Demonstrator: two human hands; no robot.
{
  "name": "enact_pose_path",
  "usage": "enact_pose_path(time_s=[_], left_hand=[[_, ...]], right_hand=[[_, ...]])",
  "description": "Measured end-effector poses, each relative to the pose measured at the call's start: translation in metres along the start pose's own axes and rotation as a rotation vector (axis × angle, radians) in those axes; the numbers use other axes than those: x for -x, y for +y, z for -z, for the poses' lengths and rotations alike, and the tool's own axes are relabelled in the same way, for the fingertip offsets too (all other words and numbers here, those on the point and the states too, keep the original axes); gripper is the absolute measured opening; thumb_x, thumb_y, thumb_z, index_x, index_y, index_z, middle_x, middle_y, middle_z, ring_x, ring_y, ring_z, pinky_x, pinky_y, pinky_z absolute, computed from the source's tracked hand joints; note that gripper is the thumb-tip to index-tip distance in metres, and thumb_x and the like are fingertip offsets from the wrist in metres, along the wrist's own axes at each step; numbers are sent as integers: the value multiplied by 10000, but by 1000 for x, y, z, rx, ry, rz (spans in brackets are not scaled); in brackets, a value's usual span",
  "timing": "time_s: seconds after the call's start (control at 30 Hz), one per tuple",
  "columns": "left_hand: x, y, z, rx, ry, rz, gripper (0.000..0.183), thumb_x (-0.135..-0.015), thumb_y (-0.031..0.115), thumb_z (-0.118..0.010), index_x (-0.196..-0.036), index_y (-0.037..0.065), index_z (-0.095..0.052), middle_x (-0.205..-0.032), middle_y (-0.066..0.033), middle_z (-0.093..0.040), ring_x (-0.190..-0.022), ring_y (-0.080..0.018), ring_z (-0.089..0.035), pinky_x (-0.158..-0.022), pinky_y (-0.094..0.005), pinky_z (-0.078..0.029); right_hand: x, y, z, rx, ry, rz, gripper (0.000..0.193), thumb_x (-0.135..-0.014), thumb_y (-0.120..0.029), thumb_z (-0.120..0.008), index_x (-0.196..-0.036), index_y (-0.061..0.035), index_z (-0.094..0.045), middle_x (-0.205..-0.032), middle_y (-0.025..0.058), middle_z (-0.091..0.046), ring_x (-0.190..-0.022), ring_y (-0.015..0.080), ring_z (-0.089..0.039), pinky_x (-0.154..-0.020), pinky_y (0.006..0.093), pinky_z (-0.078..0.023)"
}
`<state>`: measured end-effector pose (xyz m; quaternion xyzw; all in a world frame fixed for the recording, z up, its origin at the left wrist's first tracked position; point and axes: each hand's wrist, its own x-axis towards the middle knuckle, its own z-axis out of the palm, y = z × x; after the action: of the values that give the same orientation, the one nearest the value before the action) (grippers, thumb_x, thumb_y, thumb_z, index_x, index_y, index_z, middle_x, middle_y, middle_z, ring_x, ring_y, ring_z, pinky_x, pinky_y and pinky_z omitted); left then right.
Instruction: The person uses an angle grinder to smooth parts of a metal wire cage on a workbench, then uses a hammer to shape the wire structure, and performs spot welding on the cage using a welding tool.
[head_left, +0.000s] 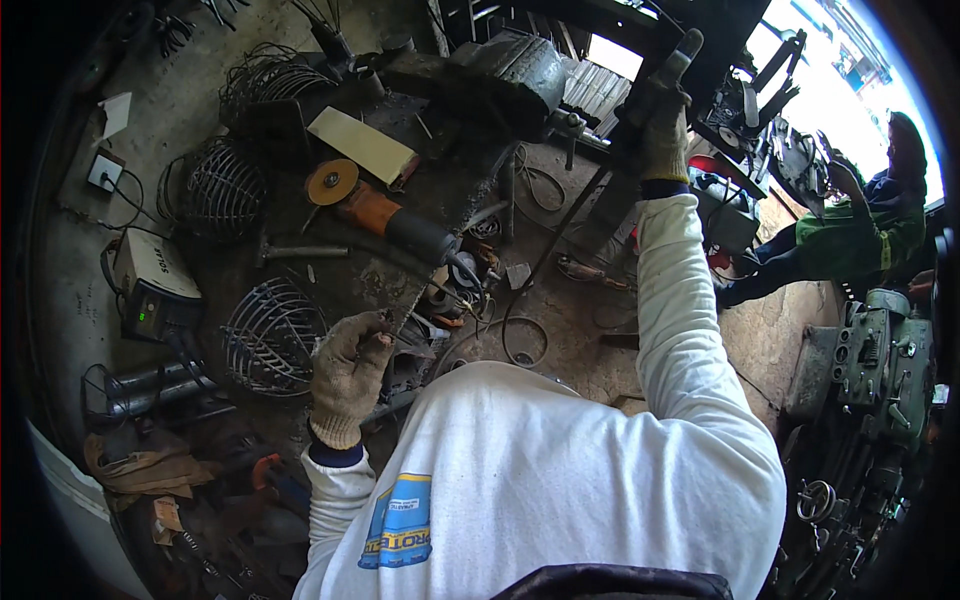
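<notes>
My left hand [350,372], in a worn knit glove, is raised at the near edge of the dark workbench [385,285]. Its fingers curl in, and nothing shows in them. Beside it sits a round cage of bent metal rods [270,335]. My right hand [664,120], gloved too, reaches far forward with one finger stretched out; its other fingers are partly hidden against dark metal. An orange and black angle grinder [395,222] with a tan disc lies on the bench. Behind it is a pale yellow rectangular block [362,145]. Left of the grinder lies a hammer [300,251].
More rod cages [215,188] and a heavy vise [510,75] stand on the bench. A welding machine [155,280] is at the left. Cables [525,340] coil on the floor. At the right are a person in green [850,240] and a lathe-like machine [880,370].
</notes>
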<state>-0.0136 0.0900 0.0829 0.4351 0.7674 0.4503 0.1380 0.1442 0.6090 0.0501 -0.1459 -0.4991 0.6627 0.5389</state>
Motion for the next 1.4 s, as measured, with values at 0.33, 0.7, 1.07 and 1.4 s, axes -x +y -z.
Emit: enact_pose_path(time_s=[0.33, 0.7, 1.07, 1.4], left_hand=[[4, 3, -9, 151, -66, 132, 232, -1007, 212, -715, -1149, 29, -705, -1027, -94, -709, -910, -161, -688, -799, -315, -548], [-1, 3, -28, 132, -85, 20, 159, -995, 109, -685, -1123, 15, -700, -1007, -106, -721, -836, -204, -702, -728, -335, -559], [24, -12, -20, 70, -97, 57, 207, -989, 157, -709, -1142, 17, -703, -1021, -107, -715, -909, -200, -687, -797, -325, -553], [31, -20, -18, 79, -108, 36, 210, -965, 126, -729, -1152, 35, -706, -1040, -138, -712, -940, -263, -714, -800, -359, -566]], right_hand=[[-10, 0, -38, 257, 315, 245, 496, -861, -189, -849, -1236, 14, -595, -1081, 114, -712, -838, 183, -710, -718, 347, -578], [15, 43, -121, 583, 797, 345, 481, -899, -240, -767, -1286, -16, -590, -1049, 184, -688, -951, 337, -698, -888, 429, -546], [51, 44, -122, 1092, 537, 276, 689, -921, -422, -687, -1454, -38, -480, -1273, 285, -599, -1150, 509, -607, -974, 558, -498], [41, 39, -120, 1123, 492, 211, 655, -763, -380, -831, -1310, -104, -600, -1189, 225, -626, -1132, 445, -623, -969, 526, -507]])
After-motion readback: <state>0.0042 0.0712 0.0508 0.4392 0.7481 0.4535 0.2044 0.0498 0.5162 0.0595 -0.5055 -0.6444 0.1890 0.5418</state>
